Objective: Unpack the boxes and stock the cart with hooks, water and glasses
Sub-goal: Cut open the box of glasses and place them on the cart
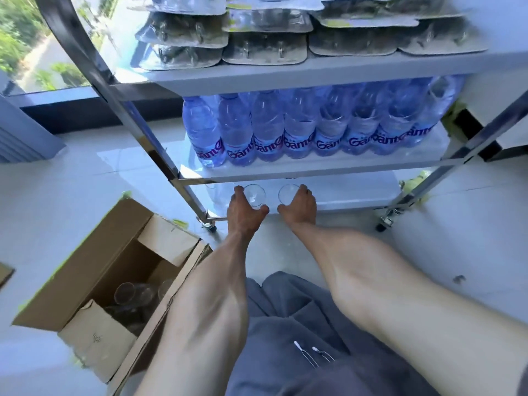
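Step in hand: stocking glasses on the bottom shelf (357, 195) of the cart (137, 130). Your left hand (243, 208) is curled round one clear glass (255, 194), thumb on the near side and fingers on its left wall. Your right hand (300, 205) grips a second glass (288, 193) the same way, mirrored. Both glasses stand upright at the front of the bottom shelf, near each other but apart; whether their bases are fully seated I cannot confirm, as the clear glass against the pale shelf reads poorly.

Hook packs (265, 50) are stacked on the top shelf. Water bottles (300, 130) fill the middle shelf in a row. Hooks and water therefore appear done.

The open cardboard box (94, 281) on the floor to your left holds more glasses (125, 291).

Next move, in my judgement: confirm both glasses are seated, loosen your fingers without tipping them, then return to the box. Leave room at the shelf front by setting glasses further back.
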A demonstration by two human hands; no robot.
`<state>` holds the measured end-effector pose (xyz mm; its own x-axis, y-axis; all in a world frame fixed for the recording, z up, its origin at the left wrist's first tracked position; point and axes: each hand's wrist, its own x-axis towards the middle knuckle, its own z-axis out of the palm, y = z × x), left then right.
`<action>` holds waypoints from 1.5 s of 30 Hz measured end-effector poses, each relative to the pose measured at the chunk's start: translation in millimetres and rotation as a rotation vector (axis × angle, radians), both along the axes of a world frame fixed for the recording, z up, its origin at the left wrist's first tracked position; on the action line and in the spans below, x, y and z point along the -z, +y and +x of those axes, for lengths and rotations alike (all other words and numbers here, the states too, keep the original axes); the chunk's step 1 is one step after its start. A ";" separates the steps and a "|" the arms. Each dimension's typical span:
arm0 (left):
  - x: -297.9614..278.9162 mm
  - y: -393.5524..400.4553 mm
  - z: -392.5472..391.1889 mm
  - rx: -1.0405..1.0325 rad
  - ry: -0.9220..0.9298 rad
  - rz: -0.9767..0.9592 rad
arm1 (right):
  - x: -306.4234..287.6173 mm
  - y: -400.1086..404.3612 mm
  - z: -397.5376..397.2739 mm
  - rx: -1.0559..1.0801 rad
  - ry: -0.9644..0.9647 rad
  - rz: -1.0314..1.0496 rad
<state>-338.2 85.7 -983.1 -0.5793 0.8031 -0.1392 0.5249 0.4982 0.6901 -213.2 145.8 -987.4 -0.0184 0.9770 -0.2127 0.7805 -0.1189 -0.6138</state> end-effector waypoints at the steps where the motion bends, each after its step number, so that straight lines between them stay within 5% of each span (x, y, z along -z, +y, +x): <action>1: 1.1 4.5 0.7 0.004 -0.018 0.009 | -0.9 5.3 2.2 0.027 0.009 0.002; 9: 15.6 35.2 8.0 0.026 -0.126 0.008 | 6.6 37.8 0.5 0.084 0.123 0.013; 28: 38.9 91.7 23.3 0.059 -0.036 -0.029 | 38.5 68.5 7.1 0.039 0.240 -0.002; 45: 55.6 84.8 40.0 -0.145 0.050 -0.082 | 60.4 86.2 16.4 0.137 0.089 -0.112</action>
<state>-298.2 170.5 -1038.8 -0.6959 0.6978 -0.1696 0.4759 0.6250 0.6188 -196.8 232.1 -1047.8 0.0896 0.9418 -0.3241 0.6958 -0.2920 -0.6562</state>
